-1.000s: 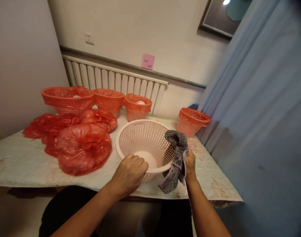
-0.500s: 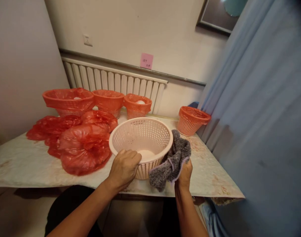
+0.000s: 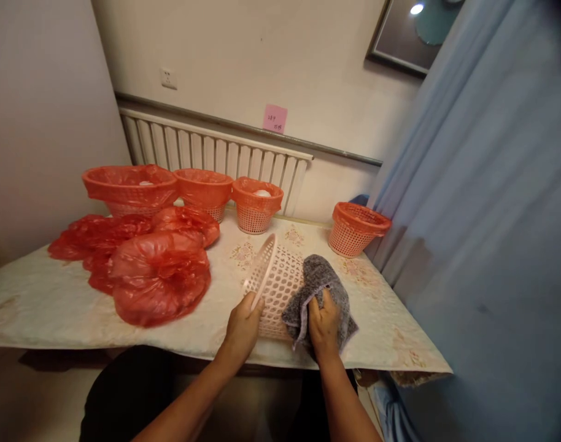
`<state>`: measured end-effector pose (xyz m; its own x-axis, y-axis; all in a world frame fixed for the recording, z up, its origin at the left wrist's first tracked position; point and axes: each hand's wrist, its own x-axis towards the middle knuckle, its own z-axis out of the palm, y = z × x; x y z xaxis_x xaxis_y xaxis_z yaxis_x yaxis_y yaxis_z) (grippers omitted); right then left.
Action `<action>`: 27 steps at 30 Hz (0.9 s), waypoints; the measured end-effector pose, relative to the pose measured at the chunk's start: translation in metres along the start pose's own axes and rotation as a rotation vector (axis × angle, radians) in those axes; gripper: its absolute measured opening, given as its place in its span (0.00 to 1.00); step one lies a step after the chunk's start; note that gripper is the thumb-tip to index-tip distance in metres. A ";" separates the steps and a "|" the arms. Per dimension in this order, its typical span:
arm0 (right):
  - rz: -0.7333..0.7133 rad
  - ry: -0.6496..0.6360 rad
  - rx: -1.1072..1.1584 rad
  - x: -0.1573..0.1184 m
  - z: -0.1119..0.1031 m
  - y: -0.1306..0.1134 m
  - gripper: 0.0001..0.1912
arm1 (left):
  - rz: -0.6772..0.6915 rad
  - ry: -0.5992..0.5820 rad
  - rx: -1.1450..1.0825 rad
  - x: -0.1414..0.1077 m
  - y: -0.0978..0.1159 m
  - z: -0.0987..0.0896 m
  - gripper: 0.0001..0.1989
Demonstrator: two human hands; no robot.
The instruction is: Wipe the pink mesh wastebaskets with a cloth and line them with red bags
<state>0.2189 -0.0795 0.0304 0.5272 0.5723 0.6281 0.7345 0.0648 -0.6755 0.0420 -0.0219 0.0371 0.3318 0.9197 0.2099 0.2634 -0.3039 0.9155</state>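
Note:
A pale pink plastic basket (image 3: 280,285) with perforated sides is tipped on its side over the table, its mouth facing left. My left hand (image 3: 244,325) grips its rim at the near side, thumb and fingers closed around the edge. In my right hand (image 3: 324,319) is a grey cloth (image 3: 329,276) with a light purple border, bunched up against the basket's base. The cloth hides the bottom of the basket and part of its near side.
Red-bag-lined baskets (image 3: 131,184) stand along the back, with another lined basket (image 3: 356,227) at the right near the blue curtain (image 3: 483,233). Crumpled red plastic bags (image 3: 161,276) lie on the left of the cloth-covered table (image 3: 391,325). A radiator (image 3: 193,144) is behind.
The basket has turned from upright onto its side, its mouth now to the left. My right hand has brought the cloth from beside the basket onto its base.

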 end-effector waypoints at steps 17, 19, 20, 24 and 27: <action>-0.280 -0.163 0.076 -0.030 0.036 -0.037 0.07 | 0.168 -0.345 -0.263 -0.009 -0.039 0.015 0.13; -0.324 -0.174 0.110 -0.032 0.043 -0.046 0.07 | 0.133 -0.381 -0.250 -0.010 -0.046 0.016 0.10; -0.343 -0.178 0.115 -0.032 0.046 -0.048 0.07 | 0.118 -0.384 -0.243 -0.010 -0.049 0.016 0.09; -0.367 -0.189 0.059 -0.023 0.054 -0.043 0.08 | 0.130 -0.355 -0.239 -0.009 -0.051 0.011 0.12; -0.350 -0.156 0.003 -0.009 0.058 -0.035 0.08 | 0.157 -0.338 -0.241 -0.005 -0.046 0.012 0.16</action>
<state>0.1637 -0.0394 0.0263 0.1728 0.6328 0.7548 0.8573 0.2807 -0.4316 0.0389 -0.0150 -0.0099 0.6390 0.7219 0.2654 -0.0194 -0.3298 0.9438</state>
